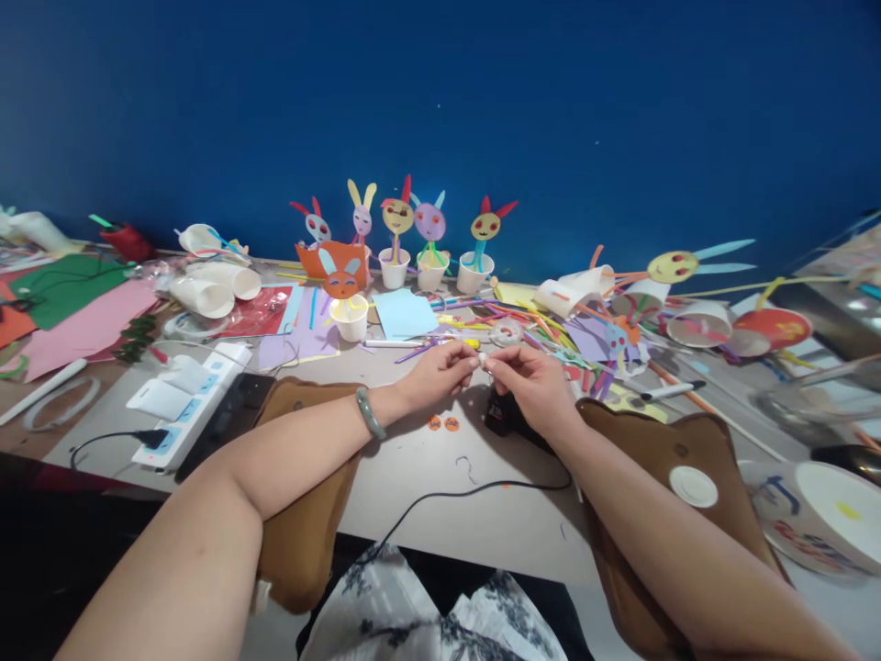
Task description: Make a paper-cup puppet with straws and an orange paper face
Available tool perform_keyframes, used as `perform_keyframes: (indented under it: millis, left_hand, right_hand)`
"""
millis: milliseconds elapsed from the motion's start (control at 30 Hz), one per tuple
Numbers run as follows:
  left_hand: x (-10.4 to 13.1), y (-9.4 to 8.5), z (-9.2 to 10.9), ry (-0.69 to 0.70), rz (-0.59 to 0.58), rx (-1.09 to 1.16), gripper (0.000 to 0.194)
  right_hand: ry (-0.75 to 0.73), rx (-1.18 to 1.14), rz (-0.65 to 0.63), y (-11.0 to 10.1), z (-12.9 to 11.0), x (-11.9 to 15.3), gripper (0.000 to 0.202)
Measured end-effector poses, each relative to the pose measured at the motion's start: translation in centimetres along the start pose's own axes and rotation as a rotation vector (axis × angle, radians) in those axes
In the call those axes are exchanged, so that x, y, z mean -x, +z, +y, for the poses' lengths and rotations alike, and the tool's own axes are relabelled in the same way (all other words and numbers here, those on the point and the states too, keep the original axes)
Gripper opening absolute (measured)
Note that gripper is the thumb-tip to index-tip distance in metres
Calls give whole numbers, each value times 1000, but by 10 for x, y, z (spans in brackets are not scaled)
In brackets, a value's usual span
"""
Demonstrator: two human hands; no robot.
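Note:
My left hand (444,374) and my right hand (529,378) meet over the middle of the table, fingertips pinched and almost touching. Between them is a small whitish piece, too small to name; which hand grips it is unclear. Two small orange discs with dark marks (451,424) lie on the table below my hands. A black box-like object (496,413) sits under my right hand, partly hidden by it. Just beyond my fingers is a pen with a yellow end (471,343).
Paper cups with rabbit-face figures (395,268) stand along the blue wall. A white power strip (196,404) lies left, paper strips and tipped cups (574,292) right. Brown pads (309,496) lie beneath both forearms. A black cable (440,495) crosses the near table.

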State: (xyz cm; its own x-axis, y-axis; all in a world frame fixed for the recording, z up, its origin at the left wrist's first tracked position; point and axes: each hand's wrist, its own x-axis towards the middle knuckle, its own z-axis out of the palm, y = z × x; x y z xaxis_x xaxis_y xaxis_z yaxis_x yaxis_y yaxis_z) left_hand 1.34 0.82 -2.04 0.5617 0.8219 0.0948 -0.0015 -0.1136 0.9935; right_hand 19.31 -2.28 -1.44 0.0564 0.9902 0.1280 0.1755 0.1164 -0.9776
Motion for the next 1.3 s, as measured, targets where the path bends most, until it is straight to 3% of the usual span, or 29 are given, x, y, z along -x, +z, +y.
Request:
perform_keyframes:
  millis: [167,400,533,733,900,1067,1300]
  left_hand:
    - [3,2,3,-39,-2,36,37]
    - [7,6,2,-92,15,26,35]
    - [7,7,-7,-55,61,-44,40]
    - [7,7,-17,-15,86,-127,43]
    - [8,10,-7,-119,46,16,49]
    - [7,8,6,-149,26,127,50]
    - [9,6,11,-187,-32,248,42]
  right_hand:
    - [-5,-83,-87,2,0,4,36]
    - [121,-244,-77,5,20,2,39]
    - [184,-249,-86,6,25,2,40]
    - [256,-293,-90,8,22,4,40]
    - [330,-389,-82,10,13,4,45]
    - [263,-456,-99,11,5,5,46]
    - [112,-380,-78,10,11,9,38]
